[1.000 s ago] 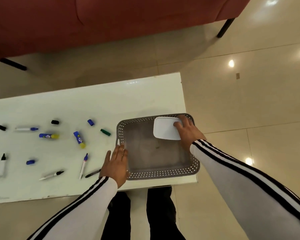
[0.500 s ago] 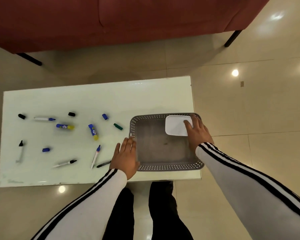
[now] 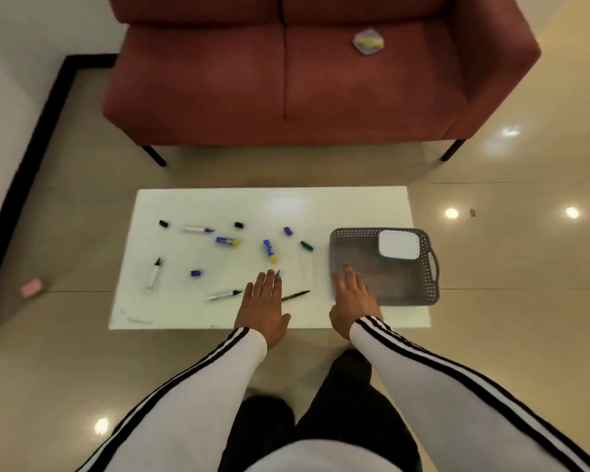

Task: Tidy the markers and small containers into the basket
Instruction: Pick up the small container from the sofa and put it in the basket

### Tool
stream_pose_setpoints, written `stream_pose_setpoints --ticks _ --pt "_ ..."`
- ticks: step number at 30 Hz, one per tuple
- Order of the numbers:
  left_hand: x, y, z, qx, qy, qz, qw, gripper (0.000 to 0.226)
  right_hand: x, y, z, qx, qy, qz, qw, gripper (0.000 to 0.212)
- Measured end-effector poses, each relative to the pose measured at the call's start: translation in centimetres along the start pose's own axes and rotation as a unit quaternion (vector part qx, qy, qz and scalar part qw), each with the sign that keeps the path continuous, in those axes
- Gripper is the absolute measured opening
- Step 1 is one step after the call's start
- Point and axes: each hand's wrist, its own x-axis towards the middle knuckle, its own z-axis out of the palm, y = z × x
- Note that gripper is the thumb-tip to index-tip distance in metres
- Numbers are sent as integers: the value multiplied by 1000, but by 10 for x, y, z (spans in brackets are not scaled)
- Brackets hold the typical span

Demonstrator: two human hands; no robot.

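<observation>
A grey perforated basket (image 3: 431, 267) sits at the right end of the white table (image 3: 252, 206), with a white rectangular container (image 3: 398, 244) in its far right corner. Several markers, loose caps and two blue-and-yellow tubes (image 3: 269, 251) lie scattered over the table's left and middle. My left hand (image 3: 263, 301) hovers flat and open above a marker with a blue tip (image 3: 277, 274), next to a thin black pen (image 3: 295, 295). My right hand (image 3: 353, 298) is open at the basket's near left corner, holding nothing.
A red sofa (image 3: 286, 80) stands beyond the table with a small packet (image 3: 368, 41) on its seat. A pink object (image 3: 32, 287) lies on the glossy tiled floor at the left. My legs are under the table's near edge.
My right hand let go of the white container and pulled back to the basket's near left corner. My left hand moved left off the basket toward the markers. The camera tilted up.
</observation>
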Motion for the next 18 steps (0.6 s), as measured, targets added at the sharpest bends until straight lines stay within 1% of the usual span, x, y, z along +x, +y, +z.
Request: stream_pose_setpoints --ticks 4,6,14,16,18 --pt "-69 -86 16 -6 29 -30 999 81 -33 -106 28 13 18 -34 999 76" --pt "-102 -131 26 -18 40 -62 997 82 -43 -158 41 16 18 -61 998 77" --pt "-193 -273 63 -111 55 -189 974 80 -42 -322 83 -71 -9 -201 977 74" --pt "-202 -292 69 -132 58 -206 968 81 -37 -346 90 -90 -22 -215 972 74" --pt "-211 -328 78 -155 63 -239 957 81 -22 -386 107 -107 -42 -239 964 75"
